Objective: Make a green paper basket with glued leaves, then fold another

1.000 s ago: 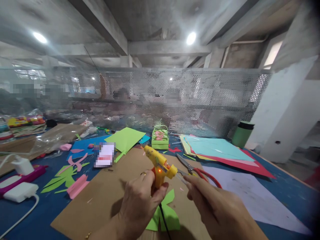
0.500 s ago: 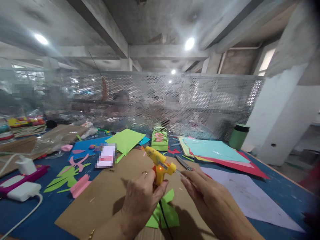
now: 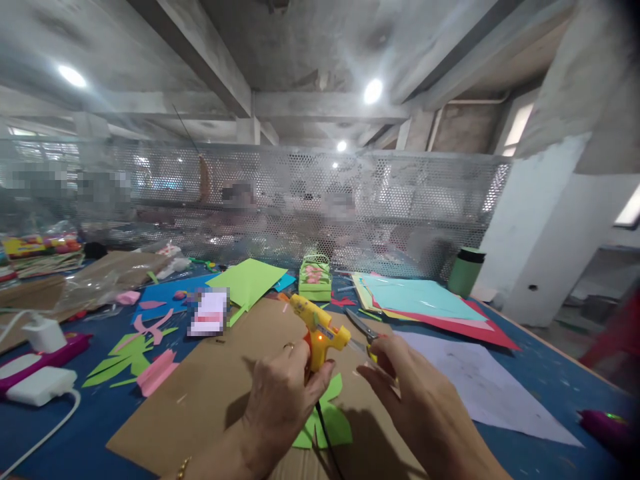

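Note:
A yellow hot glue gun (image 3: 320, 330) with an orange light is gripped in my left hand (image 3: 280, 390), its nozzle pointing away to the upper left. A clear glue stick (image 3: 357, 346) juts from its back end. My right hand (image 3: 417, 393) is just right of the stick, thumb and forefinger apart, close over the yellow handle of the scissors (image 3: 364, 325). The scissors' handle is partly hidden by my fingers. Beneath the gun, green paper leaf shapes (image 3: 333, 423) lie on the brown cardboard (image 3: 200, 407), with the gun's black cord hanging across them.
A small green box (image 3: 316, 291) with pink pieces stands behind the cardboard. Coloured sheets (image 3: 425, 297), a lilac sheet (image 3: 490, 380) and a green bottle (image 3: 465, 273) are at right. Paper scraps (image 3: 125, 360) and a magenta power strip (image 3: 75, 345) with white chargers lie left.
My right thumb and forefinger have come off the glue stick and spread apart. My left hand still grips the glue gun. The view has turned slightly right.

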`<state>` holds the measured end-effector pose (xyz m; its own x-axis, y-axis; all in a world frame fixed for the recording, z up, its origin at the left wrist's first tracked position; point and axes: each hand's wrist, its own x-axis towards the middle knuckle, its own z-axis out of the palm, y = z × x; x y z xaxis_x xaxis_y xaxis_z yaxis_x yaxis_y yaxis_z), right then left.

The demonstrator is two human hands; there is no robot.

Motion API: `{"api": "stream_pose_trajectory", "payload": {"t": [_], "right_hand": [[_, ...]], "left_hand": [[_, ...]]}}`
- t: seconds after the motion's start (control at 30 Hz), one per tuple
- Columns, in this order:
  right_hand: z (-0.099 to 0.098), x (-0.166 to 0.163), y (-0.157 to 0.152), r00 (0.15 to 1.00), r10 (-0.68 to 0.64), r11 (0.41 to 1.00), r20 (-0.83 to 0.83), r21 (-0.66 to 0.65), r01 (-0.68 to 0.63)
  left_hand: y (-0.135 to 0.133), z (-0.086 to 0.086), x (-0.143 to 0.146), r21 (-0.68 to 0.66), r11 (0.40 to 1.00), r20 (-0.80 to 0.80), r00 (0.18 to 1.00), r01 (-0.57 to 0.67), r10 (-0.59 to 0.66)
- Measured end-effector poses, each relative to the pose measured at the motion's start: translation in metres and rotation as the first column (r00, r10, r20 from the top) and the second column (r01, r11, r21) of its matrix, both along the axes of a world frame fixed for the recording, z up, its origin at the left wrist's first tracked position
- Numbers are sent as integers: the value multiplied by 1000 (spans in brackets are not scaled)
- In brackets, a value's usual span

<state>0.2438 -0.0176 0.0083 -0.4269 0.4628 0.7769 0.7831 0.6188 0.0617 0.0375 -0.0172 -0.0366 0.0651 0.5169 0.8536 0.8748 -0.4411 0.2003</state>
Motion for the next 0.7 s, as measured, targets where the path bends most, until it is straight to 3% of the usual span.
{"api": "stream_pose_trajectory", "payload": {"t": [0.27,0.7], "right_hand": [[1,-2,-2,992,13,995,129,101,-26],[1,1,3,986,164,982,25,-95,-161]], "left_hand": [[-1,0,1,78,996,-49,997,-50,54],[-3,1,0,131,991,-118,992,-20,36]]}}
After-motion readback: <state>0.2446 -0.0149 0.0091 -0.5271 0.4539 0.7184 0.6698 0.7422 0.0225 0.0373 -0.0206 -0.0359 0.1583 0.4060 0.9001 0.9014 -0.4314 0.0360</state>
